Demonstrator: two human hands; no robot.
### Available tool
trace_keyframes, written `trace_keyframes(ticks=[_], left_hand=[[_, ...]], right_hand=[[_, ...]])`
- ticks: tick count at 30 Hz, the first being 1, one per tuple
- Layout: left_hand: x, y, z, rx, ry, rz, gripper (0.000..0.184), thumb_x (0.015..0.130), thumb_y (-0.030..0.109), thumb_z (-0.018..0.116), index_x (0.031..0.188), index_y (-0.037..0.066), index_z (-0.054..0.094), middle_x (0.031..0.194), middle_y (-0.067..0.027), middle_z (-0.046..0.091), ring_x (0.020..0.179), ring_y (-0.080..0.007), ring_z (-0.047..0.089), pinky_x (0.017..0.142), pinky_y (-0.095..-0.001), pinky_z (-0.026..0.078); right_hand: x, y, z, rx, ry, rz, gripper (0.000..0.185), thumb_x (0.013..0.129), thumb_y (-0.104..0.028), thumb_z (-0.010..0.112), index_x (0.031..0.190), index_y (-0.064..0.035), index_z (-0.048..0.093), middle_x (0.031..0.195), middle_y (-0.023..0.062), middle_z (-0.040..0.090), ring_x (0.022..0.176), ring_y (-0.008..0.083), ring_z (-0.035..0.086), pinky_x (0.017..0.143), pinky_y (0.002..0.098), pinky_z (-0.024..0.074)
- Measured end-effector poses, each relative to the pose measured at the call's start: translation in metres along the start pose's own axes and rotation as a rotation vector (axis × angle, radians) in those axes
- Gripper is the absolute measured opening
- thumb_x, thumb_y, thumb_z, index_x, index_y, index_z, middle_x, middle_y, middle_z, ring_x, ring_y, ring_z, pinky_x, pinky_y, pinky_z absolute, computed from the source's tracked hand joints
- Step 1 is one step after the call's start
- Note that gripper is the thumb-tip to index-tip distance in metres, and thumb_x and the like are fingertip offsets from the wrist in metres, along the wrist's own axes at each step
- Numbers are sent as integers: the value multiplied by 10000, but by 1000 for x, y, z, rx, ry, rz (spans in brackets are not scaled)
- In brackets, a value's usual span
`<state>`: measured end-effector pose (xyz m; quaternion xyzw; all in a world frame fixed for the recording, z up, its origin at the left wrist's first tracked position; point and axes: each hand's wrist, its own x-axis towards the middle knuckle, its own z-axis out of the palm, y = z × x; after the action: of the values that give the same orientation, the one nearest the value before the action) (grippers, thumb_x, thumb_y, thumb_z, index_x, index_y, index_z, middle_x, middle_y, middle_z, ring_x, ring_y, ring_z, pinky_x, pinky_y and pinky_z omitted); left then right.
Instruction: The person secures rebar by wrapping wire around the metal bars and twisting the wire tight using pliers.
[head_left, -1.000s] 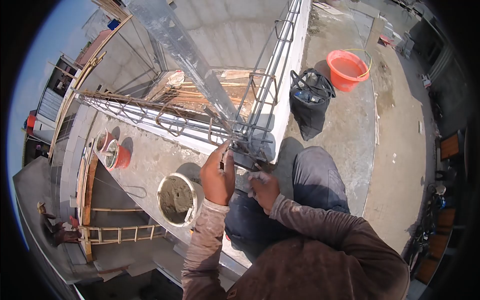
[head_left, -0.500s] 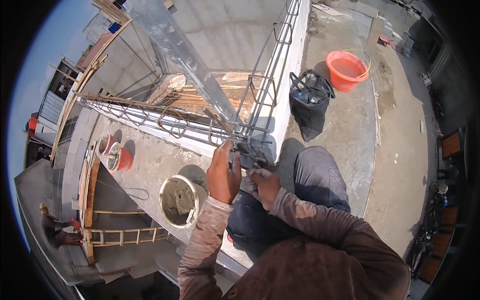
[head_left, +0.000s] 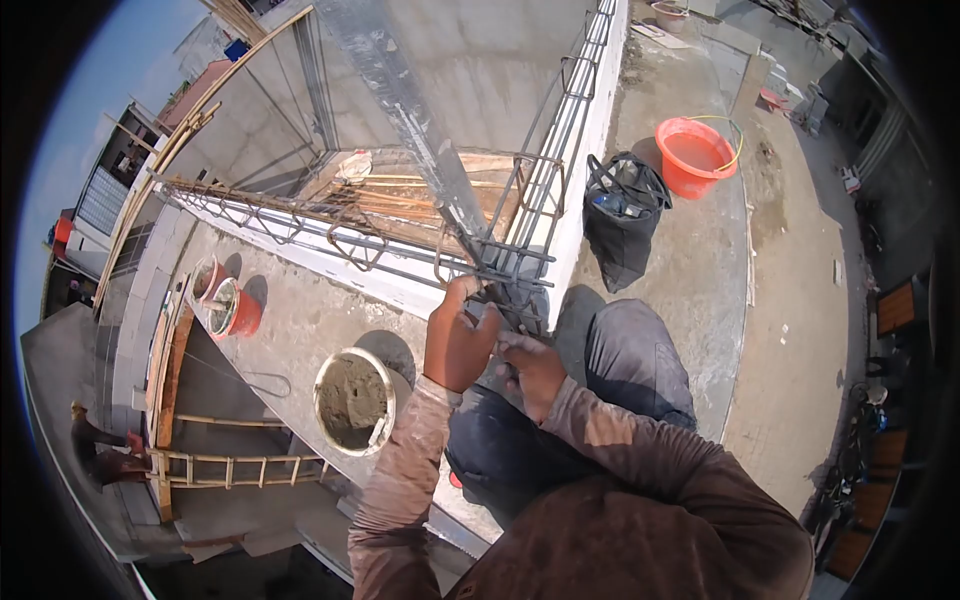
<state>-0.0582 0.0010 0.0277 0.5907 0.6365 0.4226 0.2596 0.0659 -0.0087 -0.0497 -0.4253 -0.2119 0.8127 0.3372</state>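
Note:
At the corner where two rebar cages meet, my left hand (head_left: 458,342) is closed by the bar ends, thumb bent toward the fingers. Close beside it, slightly lower and to the right, my right hand (head_left: 532,372) is closed with its fingers curled in. Whatever either hand pinches is too small or hidden to name. One rebar cage (head_left: 365,262) runs off to the left along a white wall top, and another rebar cage (head_left: 545,185) runs away toward the top. A grey metal post (head_left: 405,105) rises behind the corner.
A bucket of wet mortar (head_left: 355,400) stands left of my arm, with a smaller red bucket (head_left: 240,312) beyond. To the right are a black bag (head_left: 622,225) and an orange basin (head_left: 695,160). A bamboo ladder (head_left: 240,470) and another person (head_left: 100,450) are at lower left.
The view has shifted slightly. My hands have come closer together at the rebar corner, and the left thumb now points toward the right hand.

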Motion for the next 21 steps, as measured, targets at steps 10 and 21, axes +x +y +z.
trace_keyframes(ticks=[10,21], left_hand=[[18,-19,13,-223,-70,-43,241,830,101,600,1049,6,559,883,-124,645,782,-196,646,697,-348,502],[-5,-6,11,-295,141,-94,179,926,59,510,1072,-26,570,878,-83,671,808,-156,665,691,-282,509]], right_hand=[[19,15,-4,140,-58,-7,99,920,-152,616,1019,-148,622,881,-71,603,688,49,508,597,229,385],[28,17,-3,386,-213,-1,128,959,-144,570,1085,-121,563,868,-25,561,734,90,525,632,249,423]])
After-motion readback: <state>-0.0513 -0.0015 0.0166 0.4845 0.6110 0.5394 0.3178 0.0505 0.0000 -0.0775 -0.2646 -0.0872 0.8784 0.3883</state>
